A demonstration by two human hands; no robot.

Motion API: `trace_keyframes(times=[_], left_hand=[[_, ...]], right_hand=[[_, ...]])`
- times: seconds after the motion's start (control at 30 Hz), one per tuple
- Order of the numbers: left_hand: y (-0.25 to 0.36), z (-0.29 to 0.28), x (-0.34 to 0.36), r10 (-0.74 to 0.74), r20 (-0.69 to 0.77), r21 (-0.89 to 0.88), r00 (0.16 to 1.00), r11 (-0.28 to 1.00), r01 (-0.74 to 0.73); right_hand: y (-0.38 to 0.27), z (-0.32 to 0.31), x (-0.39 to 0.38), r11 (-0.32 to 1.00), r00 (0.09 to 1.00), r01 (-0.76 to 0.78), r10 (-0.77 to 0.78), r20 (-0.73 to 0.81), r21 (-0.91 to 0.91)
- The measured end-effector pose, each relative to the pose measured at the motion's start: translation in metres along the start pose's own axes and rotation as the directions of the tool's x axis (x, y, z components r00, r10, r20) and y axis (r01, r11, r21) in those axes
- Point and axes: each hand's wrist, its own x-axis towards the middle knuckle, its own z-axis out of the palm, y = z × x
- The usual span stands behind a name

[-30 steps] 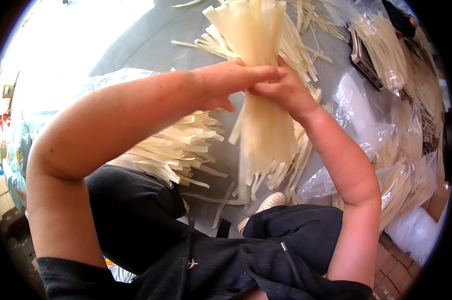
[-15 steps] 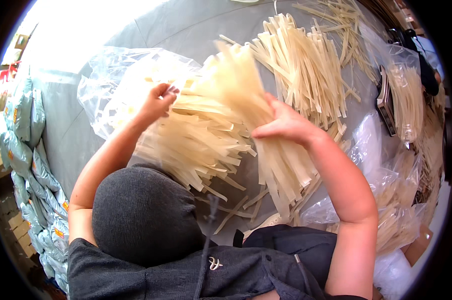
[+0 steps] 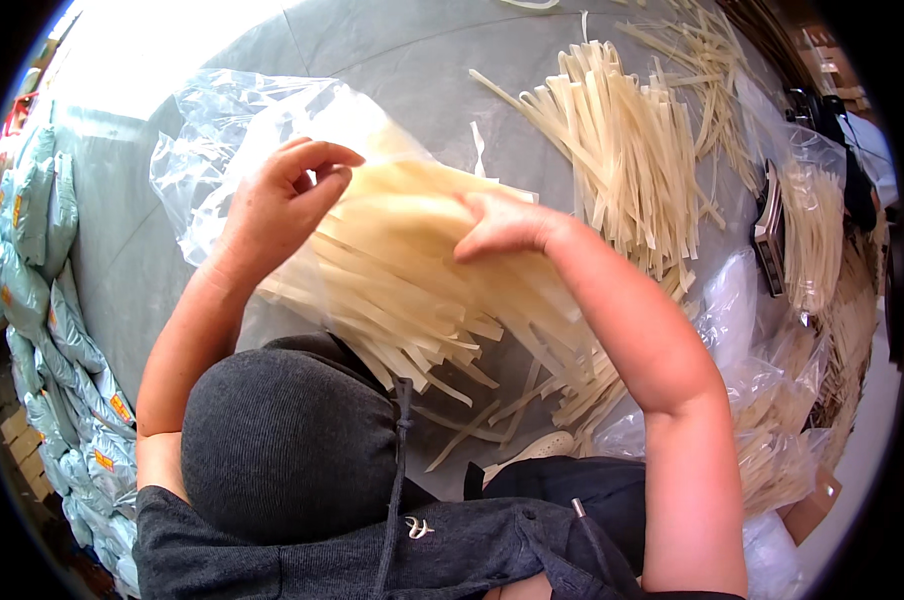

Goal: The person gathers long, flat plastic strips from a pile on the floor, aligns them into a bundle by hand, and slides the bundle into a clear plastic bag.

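My left hand is raised over the left side of a clear plastic bag, fingers curled; what they hold, if anything, I cannot make out. My right hand grips a blurred bundle of pale cream flat strips, lying over more such strips at the bag. Part of the bag and the strips' far ends are hard to tell apart.
A second strip pile and loose strips lie behind to the right. Bagged bundles, a dark metal-edged object and crumpled plastic are at right. Grey-blue packets are stacked at left, on the grey floor.
My right hand has swung the bundle down and leftward from the back pile onto the bagged strips. My left hand left the bundle and moved to the bag. My dark-clad knee rose into view.
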Motion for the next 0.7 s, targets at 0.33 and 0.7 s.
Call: trace_keyframes(times=[0.33, 0.7], left_hand=[[0.012, 0.012, 0.006, 0.131, -0.007, -0.046, 0.991, 0.990, -0.131], [-0.015, 0.046, 0.025, 0.214, 0.051, 0.229, 0.976, 0.948, -0.220]], right_hand=[[-0.019, 0.017, 0.025, 0.921, 0.989, -0.087, 0.033, -0.147, -0.380], [-0.021, 0.030, 0.097, 0.855, 0.810, 0.016, -0.315, -0.495, -0.519]])
